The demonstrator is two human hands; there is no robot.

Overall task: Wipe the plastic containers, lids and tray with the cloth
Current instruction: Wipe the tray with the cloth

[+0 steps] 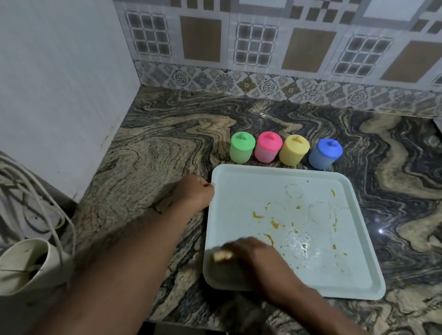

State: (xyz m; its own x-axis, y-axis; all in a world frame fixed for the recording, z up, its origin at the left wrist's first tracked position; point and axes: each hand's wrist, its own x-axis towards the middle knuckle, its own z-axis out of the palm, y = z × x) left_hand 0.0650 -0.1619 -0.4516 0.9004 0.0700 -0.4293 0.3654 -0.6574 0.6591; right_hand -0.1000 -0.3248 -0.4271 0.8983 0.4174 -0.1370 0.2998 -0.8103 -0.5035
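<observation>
Head view, lower right of frame: shows the tray (317,177) flat on the counter (162,150), yellow-brown smears (274,224) lying up and right of the cloth (222,255). Places the right hand (250,258) nearer them, fingers bunched over that cloth near the tray's lower-left corner (blurred; finer detail not readable). Has the left hand (195,191) holding the upper-left corner, fingers curled at the rim. Calls, probably, for strokes rightward.

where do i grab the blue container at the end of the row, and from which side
Wrap fingers round the body of the blue container, below its lid, coming from the right. It stands upright with open counter there, while the yellow container stands at its left and the tray lies in front. The small knob on top would probably lift only the lid.
</observation>
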